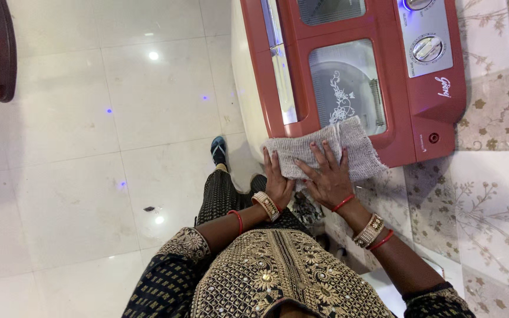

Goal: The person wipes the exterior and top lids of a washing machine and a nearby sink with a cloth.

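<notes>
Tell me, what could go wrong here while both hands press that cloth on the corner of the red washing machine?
The cloth overhangs the red machine's corner, so it might slide off toward the floor. The left hand and right hand rest close to the clear lid; a hard push could perhaps strain it. The loose weave might also snag on the bangles.

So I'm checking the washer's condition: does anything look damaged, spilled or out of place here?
Nothing stands out. Both the left hand and right hand press a grey cloth flat on the red washing machine; lids shut, no spill visible.
</notes>
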